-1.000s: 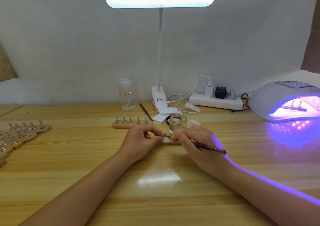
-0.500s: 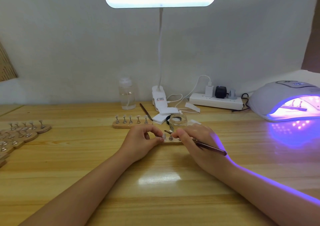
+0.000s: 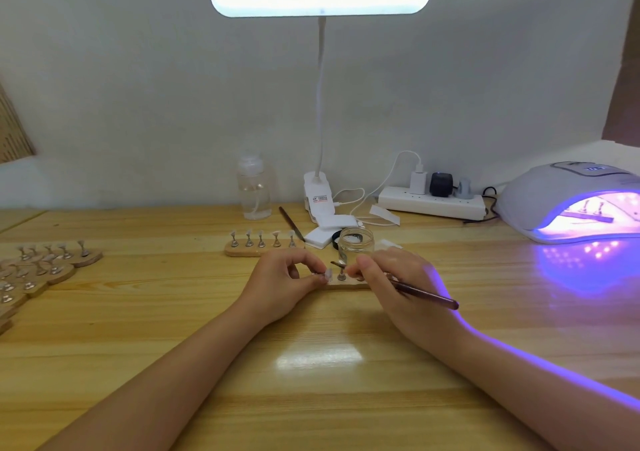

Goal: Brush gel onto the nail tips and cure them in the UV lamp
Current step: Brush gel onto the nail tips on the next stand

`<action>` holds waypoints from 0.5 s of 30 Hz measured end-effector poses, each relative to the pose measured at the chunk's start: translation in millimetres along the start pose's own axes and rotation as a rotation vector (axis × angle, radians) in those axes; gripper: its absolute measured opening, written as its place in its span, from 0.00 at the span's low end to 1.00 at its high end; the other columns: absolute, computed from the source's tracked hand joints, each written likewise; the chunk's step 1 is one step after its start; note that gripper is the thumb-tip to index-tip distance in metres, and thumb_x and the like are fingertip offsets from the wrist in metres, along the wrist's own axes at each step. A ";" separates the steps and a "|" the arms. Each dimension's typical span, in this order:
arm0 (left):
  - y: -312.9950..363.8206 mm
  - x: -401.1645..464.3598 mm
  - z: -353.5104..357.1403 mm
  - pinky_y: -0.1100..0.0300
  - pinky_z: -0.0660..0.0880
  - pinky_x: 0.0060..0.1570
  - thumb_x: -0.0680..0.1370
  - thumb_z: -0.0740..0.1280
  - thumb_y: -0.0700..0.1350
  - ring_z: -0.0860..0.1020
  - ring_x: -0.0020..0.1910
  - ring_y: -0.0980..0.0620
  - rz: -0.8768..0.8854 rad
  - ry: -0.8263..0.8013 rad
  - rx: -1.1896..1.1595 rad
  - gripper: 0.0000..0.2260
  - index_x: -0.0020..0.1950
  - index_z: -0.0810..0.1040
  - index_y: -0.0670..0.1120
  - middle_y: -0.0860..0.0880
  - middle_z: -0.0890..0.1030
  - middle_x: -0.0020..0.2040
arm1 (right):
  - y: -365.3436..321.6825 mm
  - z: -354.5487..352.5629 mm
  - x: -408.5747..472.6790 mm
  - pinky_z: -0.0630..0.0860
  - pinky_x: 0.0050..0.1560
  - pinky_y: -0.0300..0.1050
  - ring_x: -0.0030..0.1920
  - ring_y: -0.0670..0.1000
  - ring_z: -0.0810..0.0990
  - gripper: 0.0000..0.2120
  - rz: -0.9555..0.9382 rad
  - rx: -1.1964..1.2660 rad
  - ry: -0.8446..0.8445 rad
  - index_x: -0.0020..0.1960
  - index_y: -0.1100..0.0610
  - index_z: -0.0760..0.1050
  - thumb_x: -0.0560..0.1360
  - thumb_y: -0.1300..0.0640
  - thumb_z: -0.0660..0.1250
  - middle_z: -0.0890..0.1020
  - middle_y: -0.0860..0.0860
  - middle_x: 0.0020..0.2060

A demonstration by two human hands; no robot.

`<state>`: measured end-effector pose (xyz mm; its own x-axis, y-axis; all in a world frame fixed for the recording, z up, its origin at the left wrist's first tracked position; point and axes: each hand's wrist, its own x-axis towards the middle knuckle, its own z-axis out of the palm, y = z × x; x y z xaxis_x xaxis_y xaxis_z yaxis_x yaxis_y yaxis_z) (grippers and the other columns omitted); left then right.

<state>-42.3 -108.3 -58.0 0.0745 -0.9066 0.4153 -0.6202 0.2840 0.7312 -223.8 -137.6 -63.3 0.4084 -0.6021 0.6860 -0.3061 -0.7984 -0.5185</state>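
Two hands: left hand pinches nail tip; right hand grips brush.

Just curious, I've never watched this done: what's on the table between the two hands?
In the head view, a small wooden holder with nail tips on metal stands lies between the left hand and right hand; the brush tip reaches over it.
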 end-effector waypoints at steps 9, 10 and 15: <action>-0.4 0.7 1.2 0.72 0.62 0.26 0.69 0.73 0.40 0.66 0.23 0.60 -0.034 0.014 -0.021 0.10 0.34 0.78 0.54 0.65 0.74 0.24 | -0.6 0.5 0.3 0.71 0.42 0.34 0.41 0.40 0.78 0.20 0.009 -0.012 -0.037 0.41 0.50 0.81 0.75 0.43 0.53 0.82 0.42 0.35; -0.2 0.5 1.5 0.73 0.62 0.26 0.69 0.73 0.40 0.66 0.22 0.61 -0.033 0.012 -0.021 0.10 0.34 0.78 0.54 0.65 0.74 0.24 | -0.5 0.6 0.3 0.71 0.42 0.35 0.40 0.41 0.78 0.21 0.010 -0.010 -0.058 0.41 0.50 0.81 0.75 0.43 0.53 0.83 0.43 0.35; 0.3 0.3 1.4 0.74 0.63 0.26 0.69 0.73 0.40 0.66 0.23 0.61 -0.043 0.023 -0.028 0.11 0.34 0.78 0.55 0.63 0.76 0.26 | -1.1 0.0 -0.2 0.71 0.42 0.34 0.39 0.40 0.78 0.20 -0.005 0.031 -0.028 0.40 0.51 0.81 0.76 0.44 0.53 0.82 0.43 0.34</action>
<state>-43.5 -109.0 -58.4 0.1183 -0.9108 0.3954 -0.5937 0.2543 0.7634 -223.5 -136.6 -62.9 0.4340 -0.5978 0.6740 -0.2779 -0.8005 -0.5310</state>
